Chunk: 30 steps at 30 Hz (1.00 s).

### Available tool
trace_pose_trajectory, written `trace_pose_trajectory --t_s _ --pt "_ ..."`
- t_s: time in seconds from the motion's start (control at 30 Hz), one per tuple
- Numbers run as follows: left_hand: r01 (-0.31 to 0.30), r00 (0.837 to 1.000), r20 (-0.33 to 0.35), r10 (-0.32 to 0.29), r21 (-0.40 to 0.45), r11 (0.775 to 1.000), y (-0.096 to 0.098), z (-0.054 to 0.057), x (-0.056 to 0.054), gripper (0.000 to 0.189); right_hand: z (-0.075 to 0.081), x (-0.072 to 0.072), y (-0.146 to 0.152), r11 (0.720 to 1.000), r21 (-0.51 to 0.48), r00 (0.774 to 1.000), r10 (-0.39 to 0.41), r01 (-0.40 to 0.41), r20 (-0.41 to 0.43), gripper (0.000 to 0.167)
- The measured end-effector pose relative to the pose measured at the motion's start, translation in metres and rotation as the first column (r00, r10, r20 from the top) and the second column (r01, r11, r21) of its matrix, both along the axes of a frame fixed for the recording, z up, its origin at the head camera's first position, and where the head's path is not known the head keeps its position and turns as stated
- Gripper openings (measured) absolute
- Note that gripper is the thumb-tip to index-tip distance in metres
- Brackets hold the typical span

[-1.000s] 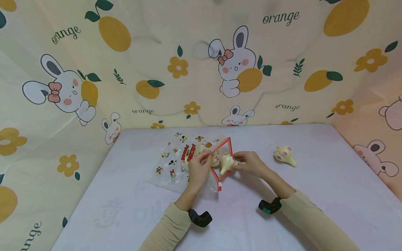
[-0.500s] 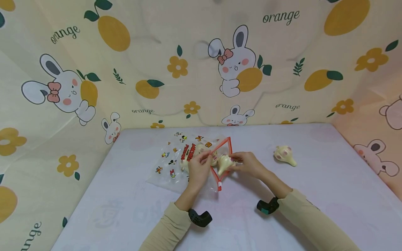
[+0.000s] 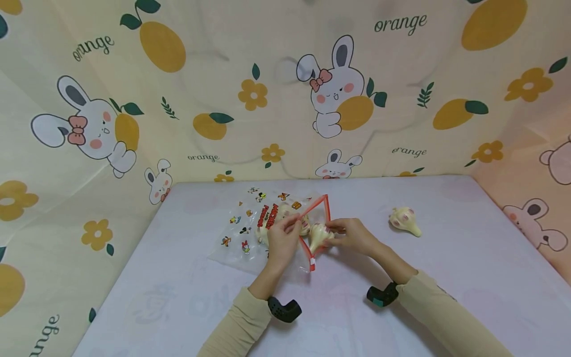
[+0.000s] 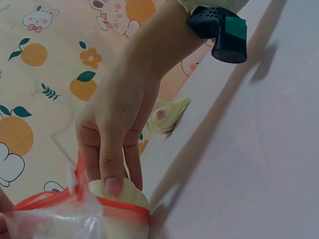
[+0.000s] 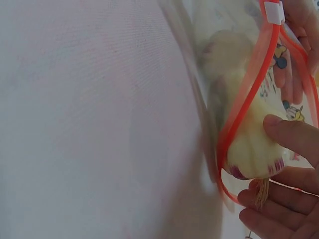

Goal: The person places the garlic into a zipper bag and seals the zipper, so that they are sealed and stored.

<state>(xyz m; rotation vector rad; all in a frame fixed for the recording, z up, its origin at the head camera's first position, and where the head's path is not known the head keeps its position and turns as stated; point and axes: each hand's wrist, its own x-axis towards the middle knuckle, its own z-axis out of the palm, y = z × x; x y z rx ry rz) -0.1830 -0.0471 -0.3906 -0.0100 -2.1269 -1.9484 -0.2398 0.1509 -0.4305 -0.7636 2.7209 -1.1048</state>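
A clear zip bag (image 3: pixel 243 250) with cartoon prints and a red zip edge lies on the table, its mouth spread to the right. My left hand (image 3: pixel 282 243) pinches the upper layer at the red edge. In the bag mouth is a garlic bulb (image 3: pixel 319 237), its stem end toward the bag. My right hand (image 3: pixel 355 236) holds this bulb by its root end; in the right wrist view the thumb (image 5: pixel 291 134) presses on its side, with fingers beneath. More garlic (image 3: pixel 285 213) shows through the plastic, partly hidden by my left hand.
Another garlic bulb (image 3: pixel 404 221) lies on the white tabletop (image 3: pixel 446 258), to the right of my right hand. A white slider (image 3: pixel 312 262) sits at the near end of the zip edge. A printed cloth (image 3: pixel 276 124) hangs behind the table.
The right hand has brought the garlic bulb slightly left, farther into the bag mouth. My left hand keeps its hold on the zip edge, and the loose bulb lies where it was.
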Motion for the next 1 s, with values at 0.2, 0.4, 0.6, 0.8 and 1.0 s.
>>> trace_pose_trajectory --t_s 0.2,0.4,0.6,0.8,1.0 --pt "0.004 1.000 0.010 -0.004 -0.003 1.000 0.000 0.001 0.001 0.025 0.000 0.002 0.002 1.000 -0.019 1.000 0.008 -0.008 -0.002 0.045" --pt "-0.007 1.000 0.024 0.007 -0.016 1.000 0.001 -0.016 -0.011 0.025 0.000 0.005 0.007 0.999 -0.046 1.000 0.001 0.000 0.007 0.041" --pt "-0.027 1.000 0.002 0.027 -0.018 0.999 0.001 -0.031 -0.019 0.023 -0.001 0.008 0.012 0.999 -0.047 1.000 -0.001 0.000 -0.018 0.037" --pt "-0.025 1.000 0.010 0.025 -0.014 1.000 0.000 -0.032 -0.019 0.024 -0.004 0.009 0.010 0.998 -0.058 1.000 0.004 -0.005 -0.022 0.038" --pt "-0.015 1.000 0.018 0.015 -0.012 1.000 0.001 -0.026 -0.016 0.024 -0.004 0.011 0.008 0.998 -0.065 1.000 0.019 -0.020 -0.022 0.038"
